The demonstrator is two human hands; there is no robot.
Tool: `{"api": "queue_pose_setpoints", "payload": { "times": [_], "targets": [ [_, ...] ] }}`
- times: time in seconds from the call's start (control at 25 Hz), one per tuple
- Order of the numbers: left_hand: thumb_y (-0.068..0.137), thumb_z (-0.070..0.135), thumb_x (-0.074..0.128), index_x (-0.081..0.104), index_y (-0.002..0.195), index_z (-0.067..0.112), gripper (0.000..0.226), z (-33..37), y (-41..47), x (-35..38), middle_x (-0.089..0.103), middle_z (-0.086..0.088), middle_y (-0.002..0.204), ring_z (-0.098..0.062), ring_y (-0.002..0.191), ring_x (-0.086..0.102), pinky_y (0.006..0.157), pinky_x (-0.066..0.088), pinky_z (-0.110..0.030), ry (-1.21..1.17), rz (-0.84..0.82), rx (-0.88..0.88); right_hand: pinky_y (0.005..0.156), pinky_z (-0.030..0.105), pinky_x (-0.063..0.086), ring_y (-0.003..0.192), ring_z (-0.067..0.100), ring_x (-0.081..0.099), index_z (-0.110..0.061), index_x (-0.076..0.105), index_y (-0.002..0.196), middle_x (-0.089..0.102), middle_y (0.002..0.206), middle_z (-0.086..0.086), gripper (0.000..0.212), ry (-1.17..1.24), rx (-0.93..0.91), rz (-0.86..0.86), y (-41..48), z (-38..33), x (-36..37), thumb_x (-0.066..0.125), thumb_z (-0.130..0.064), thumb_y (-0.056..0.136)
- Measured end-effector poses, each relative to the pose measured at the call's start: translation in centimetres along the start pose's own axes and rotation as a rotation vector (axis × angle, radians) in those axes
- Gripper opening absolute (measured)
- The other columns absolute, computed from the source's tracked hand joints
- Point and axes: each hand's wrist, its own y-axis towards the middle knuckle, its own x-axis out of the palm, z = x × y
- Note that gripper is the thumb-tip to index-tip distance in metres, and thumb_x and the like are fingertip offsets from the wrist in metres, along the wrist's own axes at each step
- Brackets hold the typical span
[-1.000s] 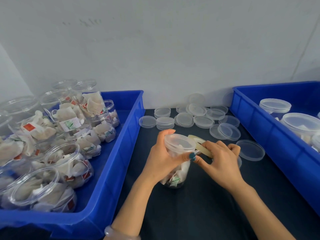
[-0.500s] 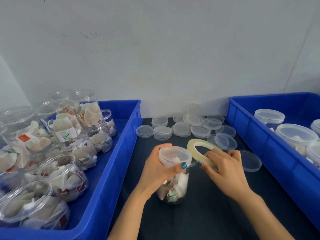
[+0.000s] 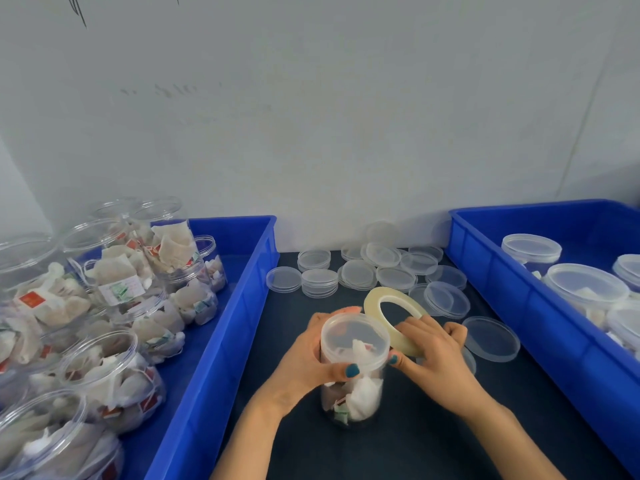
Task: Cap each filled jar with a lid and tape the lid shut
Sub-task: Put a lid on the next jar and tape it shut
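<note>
Left hand [image 3: 304,355] grips jar [image 3: 353,368] (right hand [image 3: 433,351] holds tape [image 3: 394,320]).

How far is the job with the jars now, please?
Looks done: capped jars sit in the right bin. In hand: left hand grips a lidded jar, right hand holds the tape roll at its lid. Remaining: many open jars in the left bin.

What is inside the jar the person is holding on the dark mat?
Through the clear lid and wall of the jar: white sachets with red and green tags. The left hand gripping it hides the upper left part.
</note>
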Motion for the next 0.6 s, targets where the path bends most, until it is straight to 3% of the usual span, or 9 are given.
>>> {"api": "queue_pose_setpoints", "payload": {
  "times": [0.08, 0.16, 0.24, 0.32, 0.44, 0.6],
  "targets": [
    [0.066, 0.047, 0.085, 0.035, 0.146, 0.048, 0.094, 0.6, -0.3, -0.8, 0.049, 0.016, 0.141, -0.001, 0.13, 0.049, 0.105, 0.046, -0.025, 0.095, -0.038, 0.005, 0.077, 0.036, 0.019, 0.09, -0.002, 0.044, -0.051, 0.043, 0.08, 0.045, 0.079, -0.025, 0.031, 0.015, 0.01, 0.01, -0.3, -0.1, -0.2, 0.033, -0.08, 0.082],
    [0.065, 0.056, 0.077, 0.026, 0.146, 0.052, 0.096, 2.2, -0.7, -1.2, 0.043, 0.026, 0.143, 0.001, 0.132, 0.045, 0.104, 0.044, -0.021, 0.298, -0.073, -0.02, 0.074, 0.037, 0.019, 0.085, -0.001, 0.044, -0.047, 0.048, 0.082, 0.045, 0.077, -0.025, 0.041, -0.032, 0.001, 0.071, -0.3, -0.6, -0.1, 0.029, -0.084, 0.083],
    [0.055, 0.078, 0.065, 0.025, 0.144, 0.049, 0.101, 4.3, -0.5, -0.6, 0.039, 0.026, 0.142, -0.001, 0.129, 0.045, 0.101, 0.044, -0.026, 0.76, -0.048, -0.059, 0.07, 0.036, 0.017, 0.078, 0.003, 0.043, -0.041, 0.057, 0.083, 0.047, 0.072, -0.023, 0.051, -0.105, -0.02, 0.13, -0.1, -1.5, 0.1, 0.029, -0.083, 0.084],
    [0.051, 0.091, 0.058, 0.032, 0.139, 0.033, 0.108, 5.7, 0.2, 0.9, 0.04, 0.015, 0.137, -0.009, 0.123, 0.046, 0.094, 0.047, -0.032, 1.109, 0.03, -0.075, 0.069, 0.036, 0.017, 0.074, 0.006, 0.042, -0.038, 0.061, 0.082, 0.049, 0.068, -0.019, 0.052, -0.168, -0.03, 0.146, 0.1, -2.4, 0.2, 0.032, -0.081, 0.084],
    [0.065, 0.082, 0.065, 0.038, 0.13, 0.025, 0.091, 5.6, 0.8, 2.3, 0.044, 0.01, 0.128, -0.012, 0.117, 0.044, 0.089, 0.046, -0.031, 1.138, 0.126, -0.046, 0.07, 0.037, 0.02, 0.073, 0.009, 0.044, -0.035, 0.062, 0.084, 0.051, 0.068, -0.017, 0.052, -0.211, -0.026, 0.129, 0.2, -2.6, -0.2, 0.032, -0.078, 0.084],
    [0.073, 0.073, 0.065, 0.04, 0.127, 0.029, 0.074, 4.8, 0.8, 1.7, 0.048, 0.014, 0.125, -0.01, 0.116, 0.046, 0.088, 0.046, -0.031, 1.103, 0.184, 0.008, 0.073, 0.036, 0.021, 0.083, 0.009, 0.045, -0.033, 0.064, 0.095, 0.054, 0.08, -0.018, 0.029, -0.218, -0.089, 0.049, 0.2, -2.0, -1.5, 0.044, -0.053, 0.091]
  ]
}}
